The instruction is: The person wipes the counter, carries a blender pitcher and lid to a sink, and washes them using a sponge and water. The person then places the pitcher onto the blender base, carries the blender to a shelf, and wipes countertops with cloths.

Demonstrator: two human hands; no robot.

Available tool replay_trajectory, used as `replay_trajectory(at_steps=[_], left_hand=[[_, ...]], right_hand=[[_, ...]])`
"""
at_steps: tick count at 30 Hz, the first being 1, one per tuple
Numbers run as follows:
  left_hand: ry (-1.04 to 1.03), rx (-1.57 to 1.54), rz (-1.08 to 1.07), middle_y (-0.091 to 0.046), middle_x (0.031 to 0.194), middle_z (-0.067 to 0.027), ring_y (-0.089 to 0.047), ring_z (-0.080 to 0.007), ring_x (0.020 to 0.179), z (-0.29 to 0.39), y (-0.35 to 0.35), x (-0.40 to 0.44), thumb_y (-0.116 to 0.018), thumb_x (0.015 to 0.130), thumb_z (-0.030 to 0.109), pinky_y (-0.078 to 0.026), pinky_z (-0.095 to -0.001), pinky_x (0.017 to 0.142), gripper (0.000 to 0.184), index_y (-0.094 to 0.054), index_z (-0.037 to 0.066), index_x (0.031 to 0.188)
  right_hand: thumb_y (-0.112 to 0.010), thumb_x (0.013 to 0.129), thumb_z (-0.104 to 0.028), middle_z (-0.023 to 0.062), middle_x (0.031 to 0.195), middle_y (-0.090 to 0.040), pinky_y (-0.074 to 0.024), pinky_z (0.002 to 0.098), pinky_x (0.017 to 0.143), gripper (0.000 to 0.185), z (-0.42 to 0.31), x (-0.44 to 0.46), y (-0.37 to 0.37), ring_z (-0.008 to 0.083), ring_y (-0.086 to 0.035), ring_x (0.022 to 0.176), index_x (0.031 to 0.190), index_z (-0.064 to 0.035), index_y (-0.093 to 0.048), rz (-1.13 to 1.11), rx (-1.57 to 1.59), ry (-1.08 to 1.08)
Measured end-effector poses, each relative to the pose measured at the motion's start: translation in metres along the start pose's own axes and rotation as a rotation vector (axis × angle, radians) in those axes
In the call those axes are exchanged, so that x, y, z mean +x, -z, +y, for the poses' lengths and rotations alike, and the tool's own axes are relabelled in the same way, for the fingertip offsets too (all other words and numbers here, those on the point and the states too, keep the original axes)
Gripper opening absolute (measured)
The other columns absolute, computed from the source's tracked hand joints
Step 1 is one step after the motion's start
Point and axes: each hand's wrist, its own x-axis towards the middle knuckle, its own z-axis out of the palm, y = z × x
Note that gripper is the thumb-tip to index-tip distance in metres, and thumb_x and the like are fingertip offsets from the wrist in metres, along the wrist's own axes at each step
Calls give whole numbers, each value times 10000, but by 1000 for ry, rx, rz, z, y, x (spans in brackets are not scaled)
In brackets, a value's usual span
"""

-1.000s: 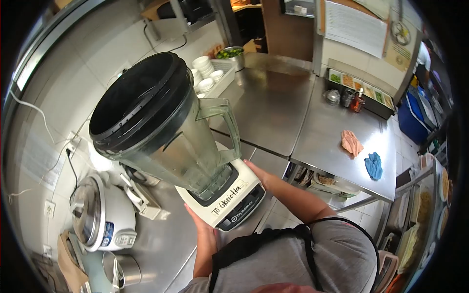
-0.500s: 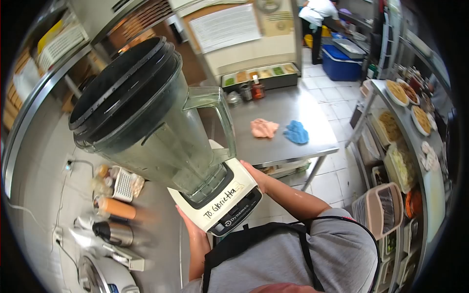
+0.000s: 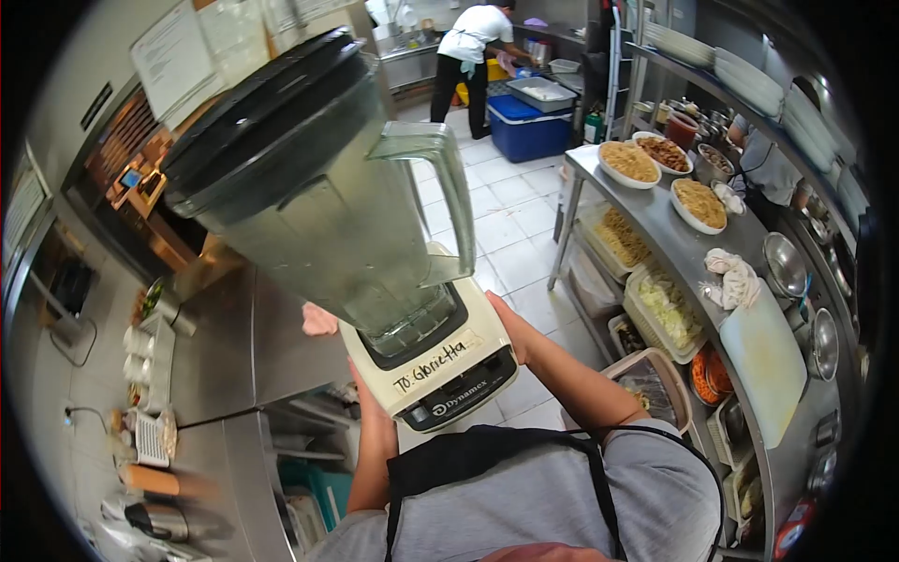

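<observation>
A blender fills the middle of the head view, its cream base [image 3: 435,361] marked with handwriting and its clear jar [image 3: 328,234] on top, tilted toward the upper left. The jar has a black lid [image 3: 272,117] and a clear handle at its right; no food shows inside. My left hand [image 3: 368,398] is closed on the left side of the base, its fingers partly hidden beneath. On the base's right side my right hand [image 3: 508,328] grips, with its fingertips out of sight under or behind it.
Steel counters with a pink cloth [image 3: 319,319] are at the left. At the right stands a steel table [image 3: 646,201] with food bowls, a cutting board [image 3: 763,361] and shelves of containers below. A person [image 3: 473,56] bends near a blue cooler [image 3: 531,126] at the back.
The view has swung to the right, bringing the food table and the person into view and shifting the counters left. The blender stays between my hands, moving along with me.
</observation>
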Motion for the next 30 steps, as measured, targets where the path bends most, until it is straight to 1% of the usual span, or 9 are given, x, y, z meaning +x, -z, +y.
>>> replay_trajectory(at_steps=[5, 8, 9, 13, 16, 20, 22, 27, 30], left_hand=[[84, 50, -52, -449, 1144, -75, -466, -237, 994, -39, -64, 59, -253, 847, 470, -405, -347, 818, 534, -358, 78, 1195], [227, 49, 47, -451, 1143, -65, -462, -232, 1001, -51, -99, 92, -249, 847, 479, -394, -333, 833, 536, -356, 90, 1200], [221, 107, 32, -451, 1142, -65, -460, -232, 1003, -58, -104, 106, -246, 846, 483, -389, -334, 840, 539, -352, 94, 1203], [205, 118, -166, -439, 1153, -66, -448, -239, 1017, -84, -135, 172, -226, 847, 487, -380, -340, 854, 551, -329, 96, 1220], [214, 126, -212, -419, 1174, -72, -435, -241, 1033, -95, -152, 214, -223, 850, 476, -381, -347, 855, 541, -324, 99, 1225], [197, 31, -221, -406, 1189, -83, -430, -255, 1039, -120, -182, 278, -222, 845, 480, -383, -367, 852, 546, -312, 106, 1232], [193, 37, -183, -405, 1190, -84, -429, -257, 1041, -136, -194, 307, -223, 843, 485, -384, -370, 852, 551, -310, 107, 1234], [146, 54, -86, -402, 1193, -85, -426, -260, 1045, -164, -222, 373, -226, 837, 498, -385, -379, 852, 565, -302, 108, 1238], [114, 66, -17, -400, 1195, -86, -425, -262, 1048, -171, -239, 409, -228, 833, 506, -385, -384, 852, 573, -298, 109, 1240]], right_hand=[[-210, 835, -502, 120, 1109, -489, -387, 333, 852, 596, -47, -12, 57, 222, -497, 980, 1170, -49, -405, 90, 72, 108], [-200, 837, -498, 110, 1112, -490, -387, 333, 852, 596, -83, -8, 84, 221, -497, 979, 1175, -50, -400, 17, 137, 134], [-196, 838, -495, 111, 1116, -486, -384, 335, 856, 595, -93, -5, 93, 220, -496, 980, 1177, -50, -398, 42, 110, 174], [-200, 838, -494, 110, 1117, -487, -385, 333, 856, 593, -138, 13, 126, 217, -496, 981, 1177, -50, -398, 158, 58, 280], [-208, 839, -493, 105, 1122, -484, -382, 325, 858, 588, -171, 38, 160, 211, -493, 986, 1178, -51, -398, 65, 123, 230], [-211, 845, -483, 112, 1104, -494, -384, 314, 852, 577, -220, 75, 200, 205, -500, 969, 1176, -50, -398, 81, 71, 277], [-214, 848, -477, 114, 1091, -502, -387, 309, 846, 569, -246, 86, 218, 201, -505, 959, 1174, -49, -399, 130, 44, 237], [-212, 848, -480, 112, 1072, -513, -386, 306, 844, 570, -319, 129, 262, 194, -509, 950, 1158, -48, -415, 73, 19, 142], [-215, 846, -484, 113, 1074, -513, -389, 306, 842, 573, -354, 163, 289, 196, -510, 948, 1156, -48, -420, -27, 75, 63]])
